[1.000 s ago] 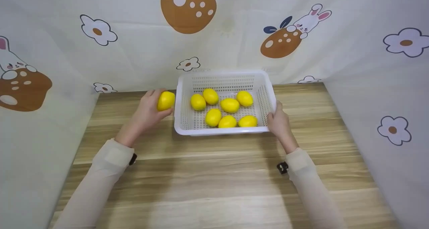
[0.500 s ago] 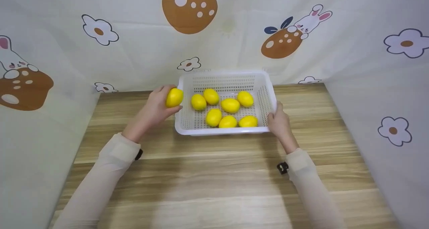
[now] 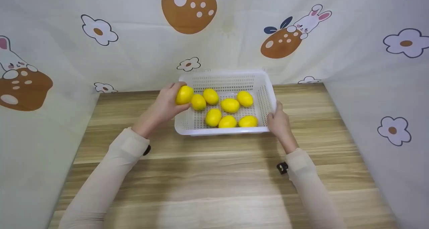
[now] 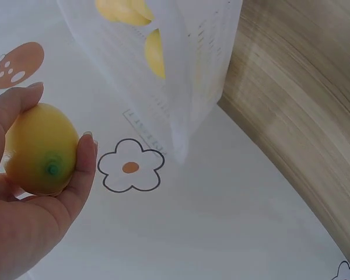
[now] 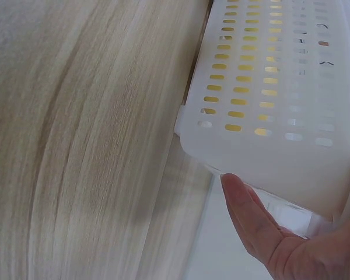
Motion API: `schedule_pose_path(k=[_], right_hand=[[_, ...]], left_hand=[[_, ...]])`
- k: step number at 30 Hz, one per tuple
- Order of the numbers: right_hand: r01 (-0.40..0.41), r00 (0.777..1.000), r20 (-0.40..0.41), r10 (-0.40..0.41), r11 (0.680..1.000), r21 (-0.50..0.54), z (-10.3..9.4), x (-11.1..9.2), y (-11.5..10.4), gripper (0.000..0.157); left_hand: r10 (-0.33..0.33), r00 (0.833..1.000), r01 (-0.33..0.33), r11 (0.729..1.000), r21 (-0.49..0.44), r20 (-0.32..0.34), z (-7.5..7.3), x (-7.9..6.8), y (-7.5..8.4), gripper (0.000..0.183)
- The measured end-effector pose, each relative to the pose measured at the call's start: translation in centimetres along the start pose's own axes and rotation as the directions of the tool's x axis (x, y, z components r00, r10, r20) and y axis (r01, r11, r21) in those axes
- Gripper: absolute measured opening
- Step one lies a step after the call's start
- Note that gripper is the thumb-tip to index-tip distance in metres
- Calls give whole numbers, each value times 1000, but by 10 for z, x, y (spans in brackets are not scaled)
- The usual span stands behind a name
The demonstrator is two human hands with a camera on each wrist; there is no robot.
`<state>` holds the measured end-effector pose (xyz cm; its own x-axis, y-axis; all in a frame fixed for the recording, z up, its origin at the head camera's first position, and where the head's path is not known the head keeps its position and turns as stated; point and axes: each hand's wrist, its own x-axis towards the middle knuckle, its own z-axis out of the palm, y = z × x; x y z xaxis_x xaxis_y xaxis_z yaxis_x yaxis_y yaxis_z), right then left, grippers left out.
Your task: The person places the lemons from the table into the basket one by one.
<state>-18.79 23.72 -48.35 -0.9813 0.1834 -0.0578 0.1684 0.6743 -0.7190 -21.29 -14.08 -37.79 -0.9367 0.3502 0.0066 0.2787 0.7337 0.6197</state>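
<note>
A yellow lemon (image 3: 185, 95) is held in my left hand (image 3: 165, 105), over the left rim of a white plastic basket (image 3: 221, 131). In the left wrist view the fingers and thumb curl round the lemon (image 4: 42, 149), its greenish tip showing. Several more lemons (image 3: 230, 105) lie loose on the basket's slotted floor. On the other side, my right hand (image 3: 281, 121) grips the basket's right rim near the front corner. The right wrist view shows its fingers (image 5: 254, 219) along the outside of the basket wall (image 5: 262, 157); the thumb is hard to make out there.
The basket stands at the back of a wood-grain table (image 3: 214, 175), close to a printed cloth (image 3: 231, 51) hanging behind. More of this cloth rises on the left and right. A dark wrist camera (image 3: 282, 168) sits at the right cuff.
My left hand has carried its lemon rightward and slightly back, from beside the basket to over its left rim. The right hand and the basket have stayed in place.
</note>
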Motion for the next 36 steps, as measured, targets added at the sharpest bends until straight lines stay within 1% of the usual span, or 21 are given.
schedule_pose_path(k=[3,10,16,21,26,32,36], right_hand=[[-4,1000,9,4,1000,-7,-1,0,-1,65],[-3,1000,2,3,1000,3,-1,-1,-1,64],[8,1000,-3,-8,1000,0,-1,-1,0,63],[1,1000,5,-1,1000,10,-1,0,0,63],[-2,1000,8,2,1000,12,0,0,-1,64],[18,1000,-11,-18,1000,24,0,-1,-1,62],[19,1000,-15,-19,1000,24,0,-2,0,62]], left_hand=[[23,1000,-23,1000,1,1,3,3,3,70],[70,998,-70,998,-1,-1,8,8,8,68],[70,998,-70,997,21,10,12,13,13,69],[59,998,-60,998,25,31,17,17,16,70],[61,997,-63,997,34,35,18,18,18,68],[56,998,-57,998,25,35,20,18,20,69],[72,997,-73,997,36,34,22,18,20,72]])
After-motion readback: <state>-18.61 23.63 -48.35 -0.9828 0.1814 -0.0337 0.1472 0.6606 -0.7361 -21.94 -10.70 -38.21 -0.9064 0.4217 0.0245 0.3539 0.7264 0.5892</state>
